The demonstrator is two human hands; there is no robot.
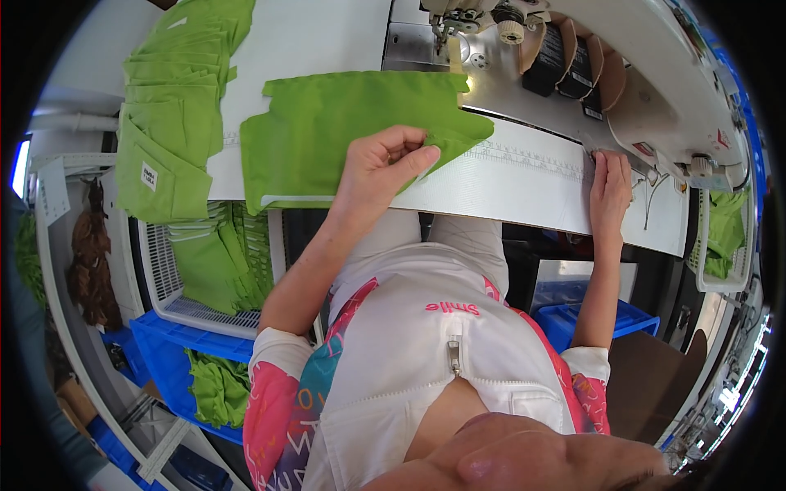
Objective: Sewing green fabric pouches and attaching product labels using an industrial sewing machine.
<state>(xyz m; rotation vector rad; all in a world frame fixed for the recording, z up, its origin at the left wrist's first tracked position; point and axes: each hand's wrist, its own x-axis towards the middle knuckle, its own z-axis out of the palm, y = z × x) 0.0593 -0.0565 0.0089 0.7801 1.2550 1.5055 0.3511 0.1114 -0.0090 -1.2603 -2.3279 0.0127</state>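
My left hand [381, 168] pinches the right-hand corner of a green fabric piece [327, 123] between thumb and bent fingers, folding it back a little. The piece lies fairly flat on the white table, and a pale strip runs along its near edge. At the table's right side, my right hand [611, 192] has its fingers drawn together, tips down on the surface by the machine's base. Whatever its fingers may hold is hidden. The sewing machine's needle and presser foot [444, 37] stand just beyond the fabric's far right corner.
Stacked green pieces [176, 106] lie on the table's left, one bearing a white label. Below are a white basket [160, 270] of green pieces and a blue crate [160, 335]. Small dark boxes [565, 61] stand beneath the machine arm [647, 49]. A printed ruler [532, 157] edges the tabletop.
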